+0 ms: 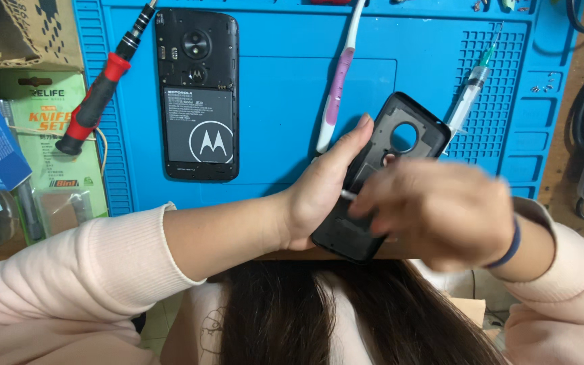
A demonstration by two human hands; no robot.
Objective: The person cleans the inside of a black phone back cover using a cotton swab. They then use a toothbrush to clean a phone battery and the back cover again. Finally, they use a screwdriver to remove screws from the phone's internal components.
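Long dark hair [346, 318] hangs nearest, at the lower edge. Far behind lies a blue work mat [285, 101] bearing an opened phone [197, 94]. Over the mat's near right part, the left hand [322, 189] clasps a black back cover [380, 176]. The blurred right hand [441, 213] pinches a thin white stick [348, 195]; hasty strokes could jolt the cover loose.

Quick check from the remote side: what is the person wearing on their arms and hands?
Both arms wear pale pink knit sleeves with ribbed cuffs, pushed up the forearms. The left hand is bare, with no glove or ring in view. The right hand is bare and blurred; a dark blue band circles its wrist.
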